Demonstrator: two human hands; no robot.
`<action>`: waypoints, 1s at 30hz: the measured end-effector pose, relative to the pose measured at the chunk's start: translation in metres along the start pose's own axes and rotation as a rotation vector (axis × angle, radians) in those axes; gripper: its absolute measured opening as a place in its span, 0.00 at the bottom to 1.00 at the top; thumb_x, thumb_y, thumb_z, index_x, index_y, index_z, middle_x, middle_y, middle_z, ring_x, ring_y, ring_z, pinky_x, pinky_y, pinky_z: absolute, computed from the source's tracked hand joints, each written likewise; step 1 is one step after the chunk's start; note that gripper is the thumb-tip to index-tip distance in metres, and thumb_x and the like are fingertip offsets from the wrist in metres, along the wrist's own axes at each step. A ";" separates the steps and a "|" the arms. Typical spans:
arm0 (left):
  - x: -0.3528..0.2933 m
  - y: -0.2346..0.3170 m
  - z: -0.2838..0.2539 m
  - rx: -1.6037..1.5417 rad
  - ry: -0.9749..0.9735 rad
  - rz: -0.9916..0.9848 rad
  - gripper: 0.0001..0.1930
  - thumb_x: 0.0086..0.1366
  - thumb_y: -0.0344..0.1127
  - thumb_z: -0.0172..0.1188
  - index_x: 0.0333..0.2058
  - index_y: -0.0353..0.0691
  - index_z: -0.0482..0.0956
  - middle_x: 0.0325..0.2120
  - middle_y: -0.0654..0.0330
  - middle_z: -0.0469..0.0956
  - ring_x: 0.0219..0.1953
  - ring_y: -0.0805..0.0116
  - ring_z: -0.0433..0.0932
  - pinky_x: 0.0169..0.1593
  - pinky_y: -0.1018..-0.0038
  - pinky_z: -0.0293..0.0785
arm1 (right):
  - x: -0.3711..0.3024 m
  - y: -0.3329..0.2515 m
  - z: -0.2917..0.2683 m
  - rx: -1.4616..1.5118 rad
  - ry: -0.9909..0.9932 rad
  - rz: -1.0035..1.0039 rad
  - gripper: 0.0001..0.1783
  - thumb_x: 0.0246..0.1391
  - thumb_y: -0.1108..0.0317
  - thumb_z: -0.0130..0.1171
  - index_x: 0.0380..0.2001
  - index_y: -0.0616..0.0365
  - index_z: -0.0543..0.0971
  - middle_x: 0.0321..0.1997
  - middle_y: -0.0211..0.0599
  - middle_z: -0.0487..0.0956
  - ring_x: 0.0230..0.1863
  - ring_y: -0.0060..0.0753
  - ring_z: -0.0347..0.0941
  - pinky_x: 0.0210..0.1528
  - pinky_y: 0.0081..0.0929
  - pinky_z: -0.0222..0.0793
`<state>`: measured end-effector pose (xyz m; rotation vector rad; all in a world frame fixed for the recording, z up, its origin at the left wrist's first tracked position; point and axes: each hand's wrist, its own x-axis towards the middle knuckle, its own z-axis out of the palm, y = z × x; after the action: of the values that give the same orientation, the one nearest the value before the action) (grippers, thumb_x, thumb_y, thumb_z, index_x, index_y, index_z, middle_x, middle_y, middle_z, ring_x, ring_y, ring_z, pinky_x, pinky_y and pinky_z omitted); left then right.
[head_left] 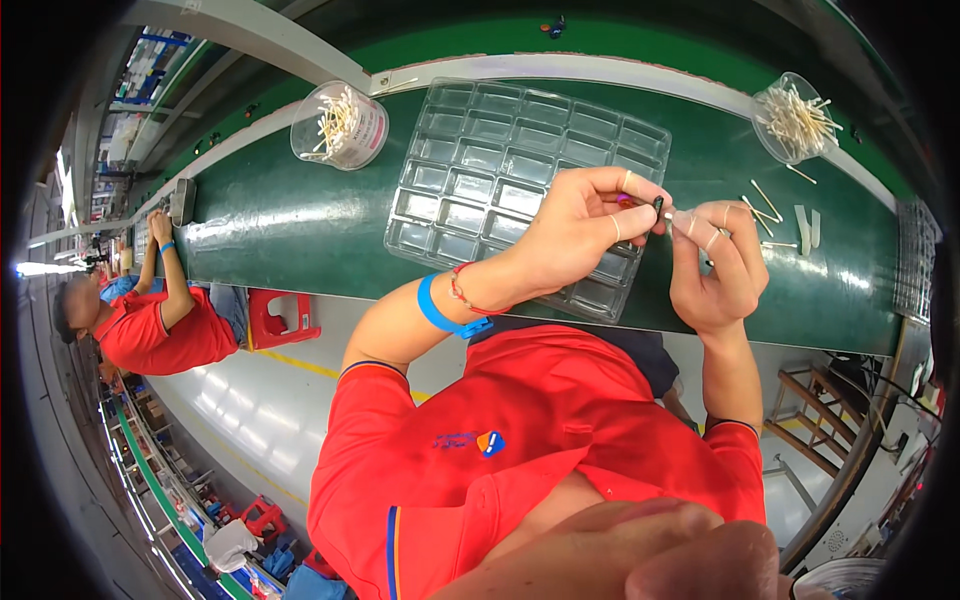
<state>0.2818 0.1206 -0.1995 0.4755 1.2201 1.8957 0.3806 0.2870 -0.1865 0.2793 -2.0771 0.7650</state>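
Above the right side of a clear plastic compartment tray (470, 186), my two hands meet. My left hand (585, 215) pinches a small dark, glossy part (658, 203) between thumb and fingers; a bit of magenta shows beside it, and its exact kind is too small to tell. Closed too, my right hand (722, 262) brings the white tip of what looks like a cotton swab (669, 215) against that part. The swab's shaft is mostly hidden by the fingers. Pale finger covers sit on several fingers of both hands.
Tubs of cotton swabs stand at the back left (362, 130) and back right (785, 118). Loose swabs (764, 203) and white strips (803, 230) lie right of my hands. More clear trays (914, 262) edge the bench. A co-worker (178, 325) sits far left by a red stool (284, 318).
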 end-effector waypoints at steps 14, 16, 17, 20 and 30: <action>-0.003 -0.005 -0.011 0.002 -0.066 0.047 0.10 0.72 0.23 0.60 0.49 0.30 0.82 0.47 0.56 0.83 0.49 0.69 0.82 0.54 0.72 0.81 | 0.003 -0.001 0.000 -0.007 -0.008 0.006 0.15 0.41 0.90 0.66 0.33 0.63 0.82 0.30 0.41 0.78 0.29 0.42 0.75 0.31 0.33 0.72; -0.005 -0.006 -0.011 -0.028 -0.040 0.032 0.10 0.72 0.23 0.60 0.49 0.30 0.82 0.47 0.56 0.83 0.49 0.69 0.82 0.54 0.72 0.80 | 0.004 -0.001 0.000 -0.016 -0.007 0.006 0.16 0.41 0.90 0.66 0.34 0.63 0.82 0.30 0.41 0.78 0.28 0.42 0.75 0.30 0.33 0.72; -0.005 -0.003 -0.010 -0.016 -0.038 0.020 0.10 0.72 0.23 0.60 0.49 0.30 0.82 0.47 0.56 0.83 0.49 0.69 0.82 0.53 0.72 0.80 | 0.004 -0.001 0.000 -0.014 -0.014 0.002 0.16 0.41 0.90 0.66 0.34 0.63 0.82 0.30 0.41 0.78 0.28 0.41 0.75 0.30 0.33 0.72; -0.005 0.000 -0.002 0.049 -0.071 0.017 0.09 0.72 0.24 0.60 0.49 0.31 0.82 0.47 0.57 0.82 0.48 0.70 0.82 0.52 0.73 0.80 | 0.000 -0.001 -0.009 -0.033 -0.010 -0.002 0.16 0.40 0.90 0.66 0.34 0.62 0.82 0.29 0.40 0.78 0.28 0.41 0.75 0.30 0.32 0.71; 0.001 0.001 -0.010 0.053 -0.048 0.050 0.09 0.71 0.22 0.60 0.49 0.30 0.81 0.47 0.56 0.83 0.49 0.69 0.82 0.56 0.71 0.79 | 0.000 0.006 -0.004 -0.028 -0.017 0.011 0.16 0.40 0.90 0.66 0.33 0.62 0.82 0.30 0.41 0.77 0.28 0.42 0.74 0.30 0.33 0.71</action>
<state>0.2747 0.1155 -0.2035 0.5812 1.2401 1.8868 0.3806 0.2936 -0.1872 0.2596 -2.1056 0.7419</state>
